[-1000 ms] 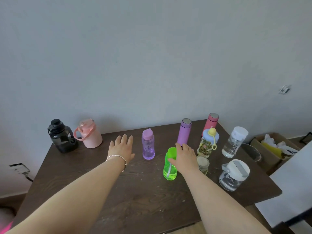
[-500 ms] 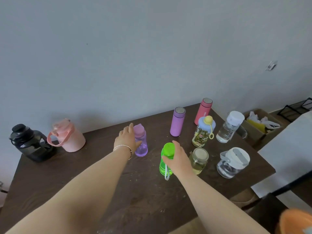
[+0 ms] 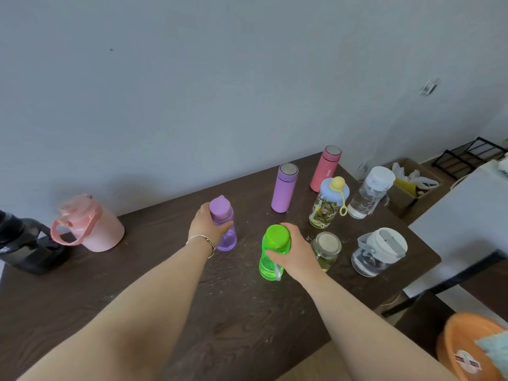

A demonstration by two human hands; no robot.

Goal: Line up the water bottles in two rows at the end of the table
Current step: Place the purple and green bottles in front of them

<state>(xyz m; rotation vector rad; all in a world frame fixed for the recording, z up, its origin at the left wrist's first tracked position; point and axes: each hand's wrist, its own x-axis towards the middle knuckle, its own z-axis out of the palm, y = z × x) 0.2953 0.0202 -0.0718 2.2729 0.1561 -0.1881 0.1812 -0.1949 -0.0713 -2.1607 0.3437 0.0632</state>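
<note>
A: Legible markings?

B: Printed graduations on the clear bottle (image 3: 367,195) and a small label on the pink flask (image 3: 325,169). Both are too small to read.

A: Hand status?

B: The left hand (image 3: 207,228) wraps the purple bottle (image 3: 224,232) below its cap. The right hand (image 3: 295,253) grips the green bottle (image 3: 269,259) at the lid. Both bottles are mid-surface.

A: Clearance?

B: Bare surface (image 3: 165,284) extends to the near edge, and between the purple bottle and the pink jug (image 3: 90,224). A glass jar (image 3: 327,250) sits just beside the right hand.

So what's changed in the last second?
The left hand reached right and now grips the translucent purple plastic bottle. The right hand holds the bright green plastic bottle as before. The other bottles stand unmoved.
</note>
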